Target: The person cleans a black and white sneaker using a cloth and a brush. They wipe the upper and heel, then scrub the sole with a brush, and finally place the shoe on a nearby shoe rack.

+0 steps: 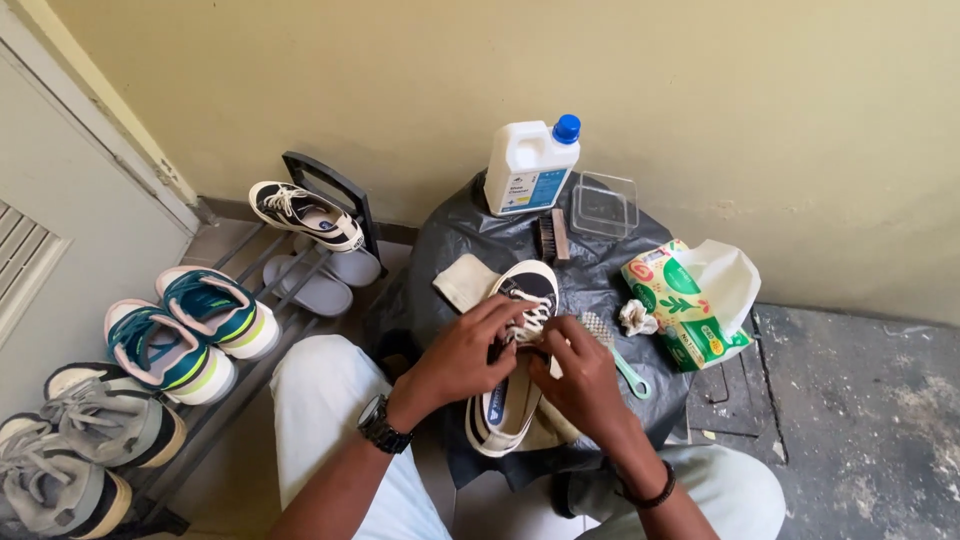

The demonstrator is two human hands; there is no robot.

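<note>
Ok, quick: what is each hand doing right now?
Left hand: closed on the black-and-white sneaker, fingers at its white laces.
Right hand: closed on the same sneaker near the laces.
</note>
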